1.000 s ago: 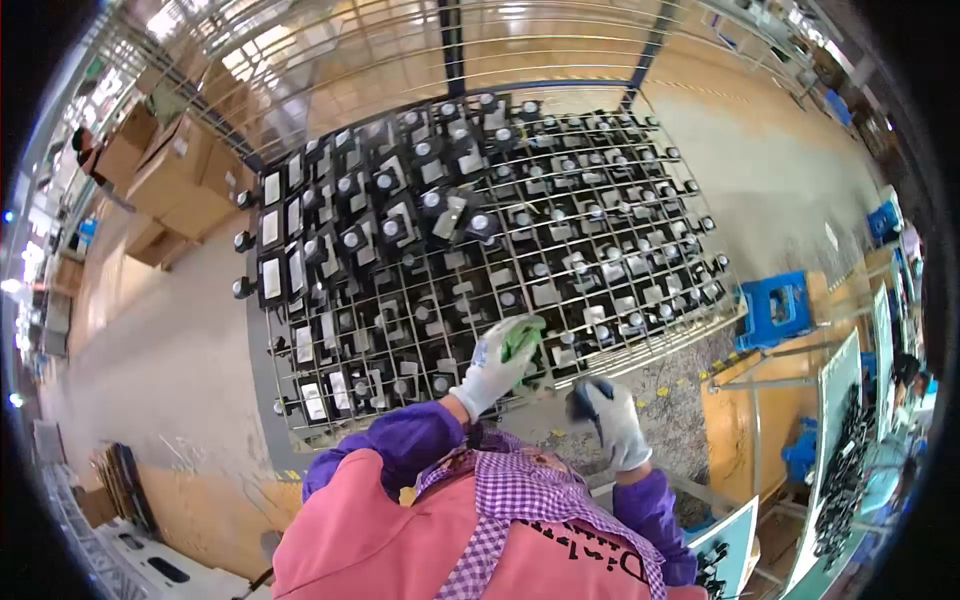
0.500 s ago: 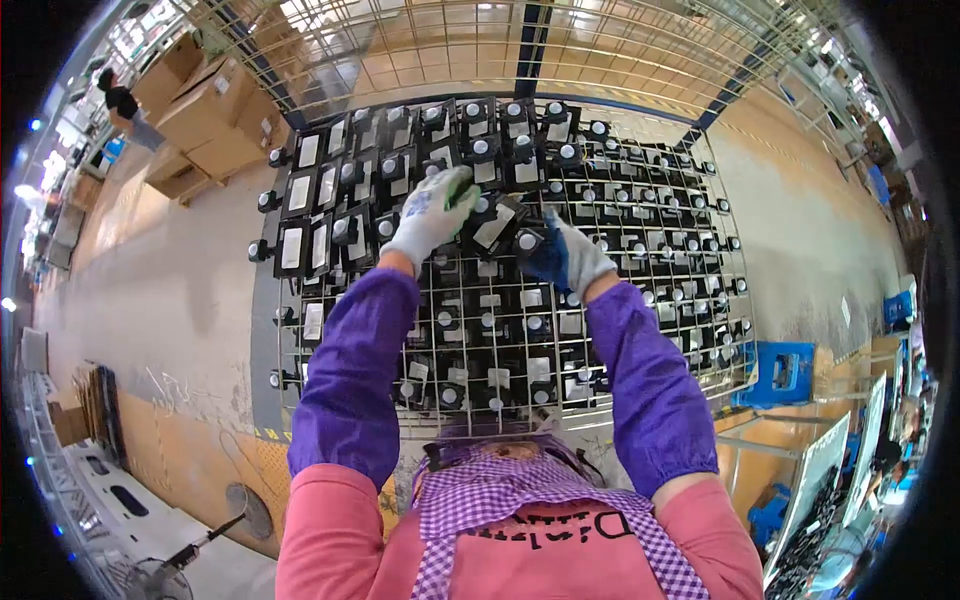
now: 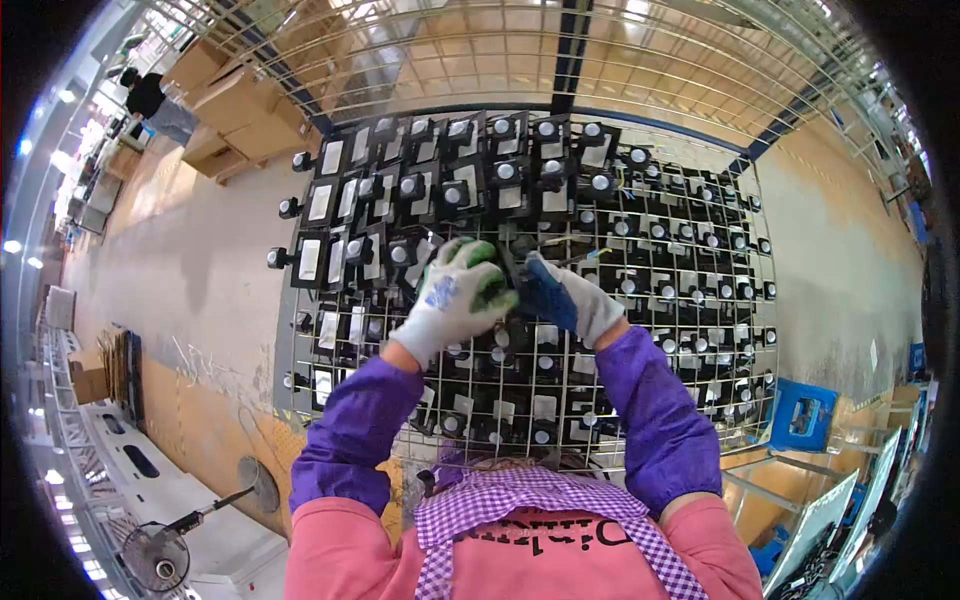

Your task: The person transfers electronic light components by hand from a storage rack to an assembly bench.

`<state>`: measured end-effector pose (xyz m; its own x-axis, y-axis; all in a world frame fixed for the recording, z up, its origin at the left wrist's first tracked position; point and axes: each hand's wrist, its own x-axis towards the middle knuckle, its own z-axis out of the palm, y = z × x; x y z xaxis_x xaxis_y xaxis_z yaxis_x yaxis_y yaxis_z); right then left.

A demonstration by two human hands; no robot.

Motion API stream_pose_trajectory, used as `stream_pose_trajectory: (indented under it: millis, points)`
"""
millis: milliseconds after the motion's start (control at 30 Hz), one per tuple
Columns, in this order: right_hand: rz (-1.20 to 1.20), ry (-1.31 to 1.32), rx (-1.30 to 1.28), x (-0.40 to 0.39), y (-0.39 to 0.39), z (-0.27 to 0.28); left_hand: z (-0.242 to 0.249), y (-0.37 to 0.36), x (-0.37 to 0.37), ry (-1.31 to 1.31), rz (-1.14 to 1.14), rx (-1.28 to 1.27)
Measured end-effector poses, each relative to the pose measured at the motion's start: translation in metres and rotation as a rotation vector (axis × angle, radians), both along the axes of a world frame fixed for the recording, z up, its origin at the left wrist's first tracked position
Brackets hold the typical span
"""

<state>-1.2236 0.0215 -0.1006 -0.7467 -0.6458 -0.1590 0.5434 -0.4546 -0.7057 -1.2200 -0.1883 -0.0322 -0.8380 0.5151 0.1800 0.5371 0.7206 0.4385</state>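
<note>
Rows of black floodlights with round white sensor domes and pale labels, such as one floodlight (image 3: 310, 258), lie on a wire mesh shelf (image 3: 490, 375). My left hand (image 3: 455, 300), in a white and green glove, has its fingers curled at the near edge of the left rows. My right hand (image 3: 575, 298), in a white and blue glove, is close beside it. Between them is a dark floodlight (image 3: 512, 255), gripped by both hands and mostly hidden by the gloves. Thin coloured wires (image 3: 585, 255) stick out beyond my right fingers.
Wire mesh walls on a blue frame post (image 3: 570, 60) rise at the far side. Below the mesh lie more floodlights. Cardboard boxes (image 3: 245, 110) and a person (image 3: 160, 105) are at the far left. A blue stool (image 3: 800, 415) stands right, a fan (image 3: 155, 555) lower left.
Both hands have come nearer to my body and closer together. The floodlight that lay label-up between them is now mostly covered by the gloves. My view has shifted slightly.
</note>
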Motion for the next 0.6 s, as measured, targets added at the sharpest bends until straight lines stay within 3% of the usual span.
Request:
stream_pose_trajectory:
  millis: [33,133,167,200,267,300,333,367,433,500,567,600]
  points:
    - [0.04,0.006,0.078,-0.001,-0.003,0.004,-0.002,-0.002,0.007,-0.007,-0.008,0.013]
    - [0.158,-0.346,-0.3,-0.01,-0.023,0.005,-0.012,-0.01,0.018,-0.052,-0.084,0.048]
    - [0.038,-0.229,0.152,-0.014,-0.033,0.001,-0.014,-0.011,0.022,-0.051,-0.078,0.032]
    - [0.024,-0.604,-0.273,-0.021,-0.035,-0.02,-0.017,-0.013,0.024,-0.023,-0.053,0.041]
    - [-0.193,-0.612,-0.176,-0.027,-0.046,-0.03,-0.019,-0.026,0.019,-0.05,-0.099,0.143]
    - [-0.353,-0.229,0.341,-0.025,-0.057,-0.015,-0.017,-0.034,0.017,-0.064,-0.118,0.192]
    - [-0.386,-0.131,0.485,-0.027,-0.061,-0.001,-0.01,-0.045,0.014,-0.034,-0.109,0.25]
    - [-0.371,-0.159,0.291,-0.024,-0.065,0.016,-0.002,-0.061,0.003,0.063,-0.114,0.287]
    - [-0.266,-0.147,0.205,-0.023,-0.075,0.027,0.006,-0.095,-0.022,0.063,0.106,0.394]
    - [-0.188,-0.073,0.35,-0.021,-0.084,0.037,-0.013,-0.127,-0.055,0.043,0.376,0.266]
    - [-0.053,0.179,0.374,-0.023,-0.082,0.001,-0.034,-0.152,-0.079,-0.14,0.374,0.041]
    - [-0.02,0.242,0.448,-0.02,-0.084,0.012,-0.043,-0.158,-0.089,-0.234,0.327,-0.064]
